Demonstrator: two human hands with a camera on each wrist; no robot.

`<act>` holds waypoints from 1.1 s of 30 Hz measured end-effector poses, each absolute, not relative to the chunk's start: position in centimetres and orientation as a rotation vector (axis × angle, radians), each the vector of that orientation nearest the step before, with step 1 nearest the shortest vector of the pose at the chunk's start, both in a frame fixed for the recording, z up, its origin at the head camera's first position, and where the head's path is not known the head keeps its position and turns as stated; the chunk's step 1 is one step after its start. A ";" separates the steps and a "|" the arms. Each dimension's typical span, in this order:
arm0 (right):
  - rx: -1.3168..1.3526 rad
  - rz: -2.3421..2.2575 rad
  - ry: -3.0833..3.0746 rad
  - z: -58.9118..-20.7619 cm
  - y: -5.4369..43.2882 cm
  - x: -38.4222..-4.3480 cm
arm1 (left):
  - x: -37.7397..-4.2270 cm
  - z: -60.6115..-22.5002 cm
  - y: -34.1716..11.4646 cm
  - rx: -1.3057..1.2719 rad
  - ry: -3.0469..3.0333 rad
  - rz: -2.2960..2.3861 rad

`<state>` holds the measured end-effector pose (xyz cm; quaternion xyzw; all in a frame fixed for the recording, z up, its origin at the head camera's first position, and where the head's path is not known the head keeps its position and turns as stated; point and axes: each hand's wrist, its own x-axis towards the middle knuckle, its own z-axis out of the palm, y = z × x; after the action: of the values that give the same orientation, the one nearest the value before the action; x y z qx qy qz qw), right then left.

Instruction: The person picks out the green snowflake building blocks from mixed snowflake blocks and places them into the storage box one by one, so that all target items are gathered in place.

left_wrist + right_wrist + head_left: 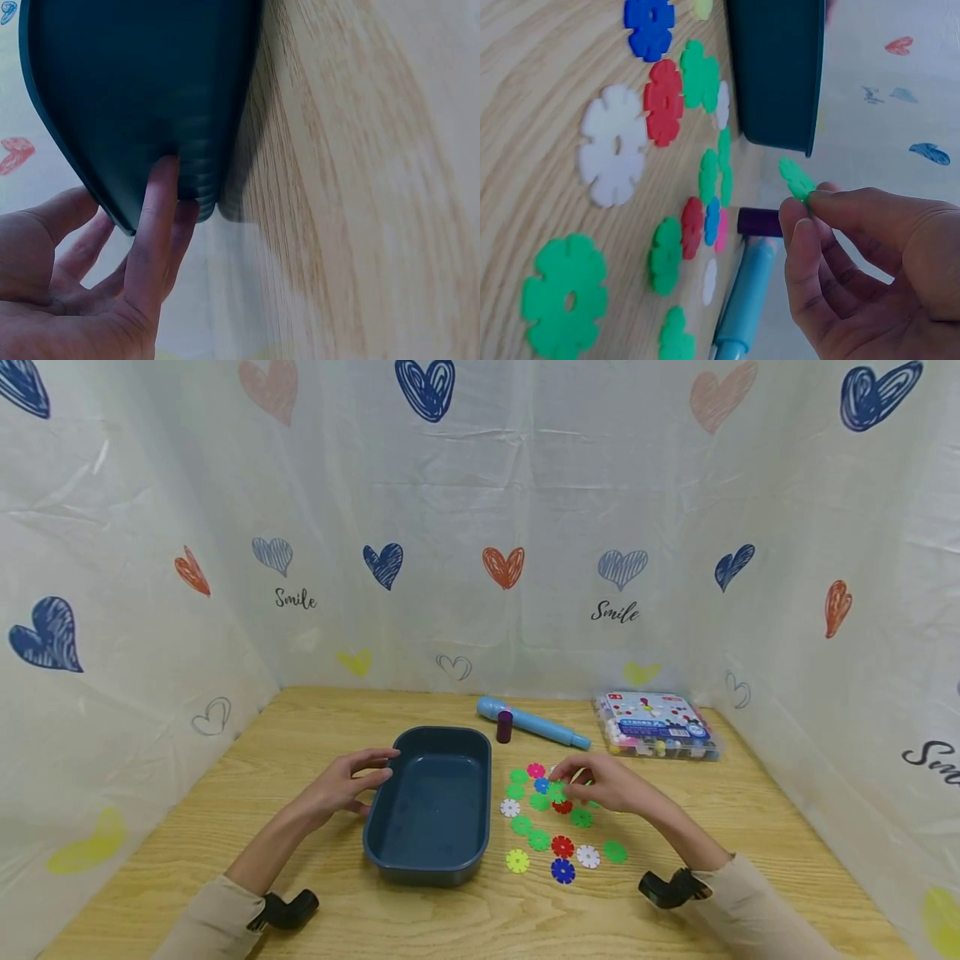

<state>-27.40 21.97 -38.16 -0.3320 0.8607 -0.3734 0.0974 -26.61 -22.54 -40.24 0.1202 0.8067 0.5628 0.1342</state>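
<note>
My left hand (348, 781) rests against the left side of a dark blue plastic tub (427, 866). In the left wrist view its fingers (154, 225) are fairly straight, touching the tub's outer wall and rim. My right hand (603, 781) pinches a green snowflake disc (796, 178) between thumb and fingertips, raised above the table. Below it lie loose notched snowflake discs of several colours, among them a red disc (562, 847), a white disc (588, 857), a dark blue disc (563, 871) and a yellow disc (517, 861). Some are hidden behind the right hand.
Behind the discs lie a light blue tube-shaped object (536, 724) and a small dark purple cylinder (505, 727). A clear plastic case (660, 727) with coloured pieces sits at the back right of the wooden table (300, 727). A heart-printed curtain (465, 485) encloses the table.
</note>
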 end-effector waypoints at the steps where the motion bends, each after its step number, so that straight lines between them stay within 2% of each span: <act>1: -0.985 -1.103 2.547 -38.1 21.8 -27.5 | -26.6 -40.2 -22.5 0.347 2.339 1.631; 33: -0.970 -1.196 2.470 -36.1 13.9 -30.7 | -26.7 -40.1 -22.5 0.346 2.356 1.619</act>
<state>-30.65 13.86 -36.09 -0.3311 0.8430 -0.4081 0.1152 -26.69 -22.46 -40.12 0.1191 0.8111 0.5575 0.1307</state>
